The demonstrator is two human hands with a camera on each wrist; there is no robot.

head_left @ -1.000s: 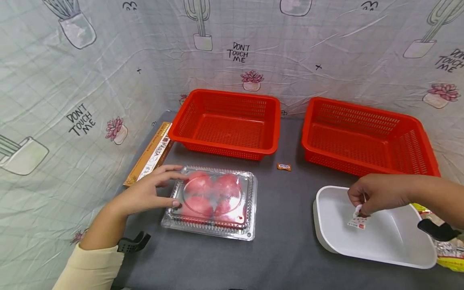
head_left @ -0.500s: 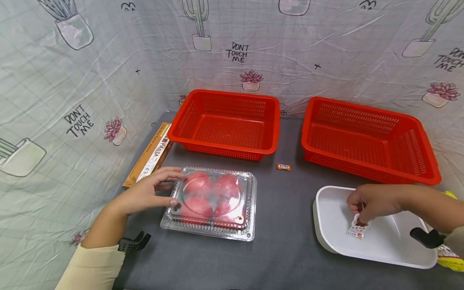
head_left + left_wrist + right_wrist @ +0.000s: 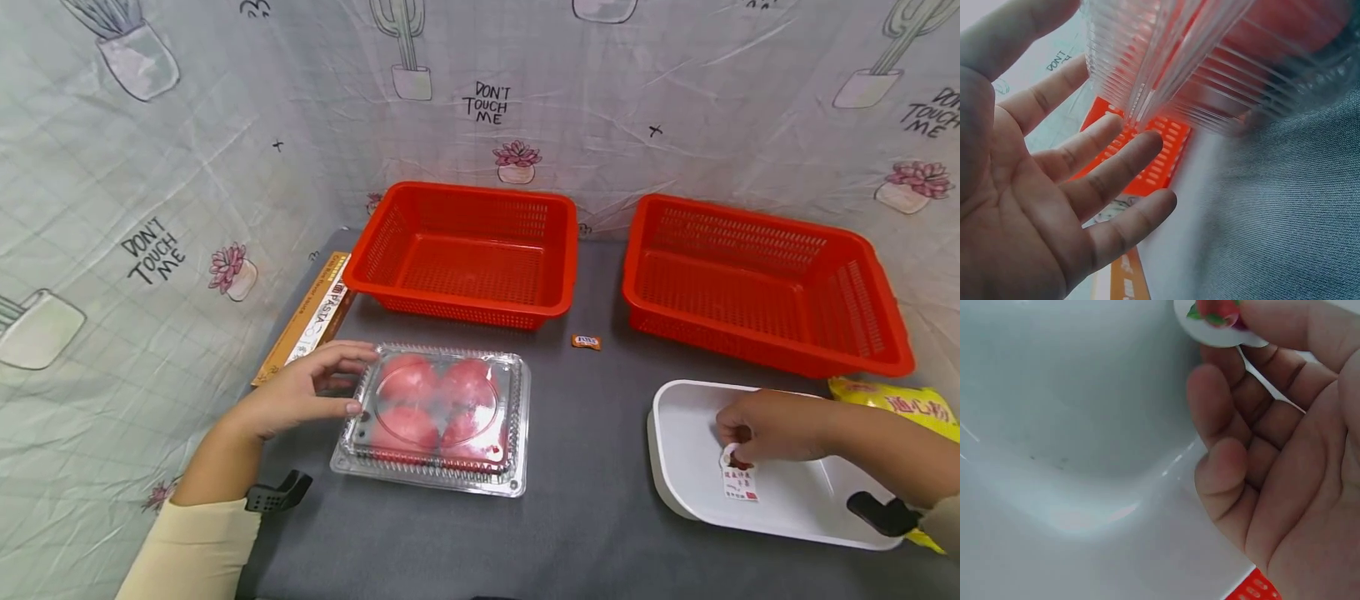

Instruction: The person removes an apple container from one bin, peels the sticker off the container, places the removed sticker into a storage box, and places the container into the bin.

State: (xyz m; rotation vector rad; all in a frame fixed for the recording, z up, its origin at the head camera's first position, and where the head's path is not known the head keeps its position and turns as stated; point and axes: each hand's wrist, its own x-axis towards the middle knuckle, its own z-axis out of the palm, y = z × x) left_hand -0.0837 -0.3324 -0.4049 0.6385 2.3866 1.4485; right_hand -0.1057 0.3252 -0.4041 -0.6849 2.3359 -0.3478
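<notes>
My left hand (image 3: 296, 396) spreads its fingers at the left side of a clear plastic clamshell box (image 3: 516, 417) of round red fruit (image 3: 408, 379). Thumb and fingertips are at the lid's edge; in the left wrist view the fingers (image 3: 1122, 169) are loosely extended beside its ribbed wall (image 3: 1141, 56). Over the white tub (image 3: 675, 492), my right hand (image 3: 772, 425) pinches a small white paper tag (image 3: 740, 486) with red print. Close up, the tag (image 3: 1219, 334) shows a red and green picture, and a thin white strip runs across the curled fingers.
Two red perforated baskets (image 3: 465, 313) (image 3: 757, 354) stand along the back. A small orange packet (image 3: 586, 342) lies between them, nearer me. An orange and white pasta box (image 3: 311, 317) lies at the left; a yellow bag (image 3: 892, 396) sits behind the tub at the right.
My right hand has shifted slightly nearer me inside the tub, and the tag now hangs straighter, showing more of its face. The left hand has barely moved.
</notes>
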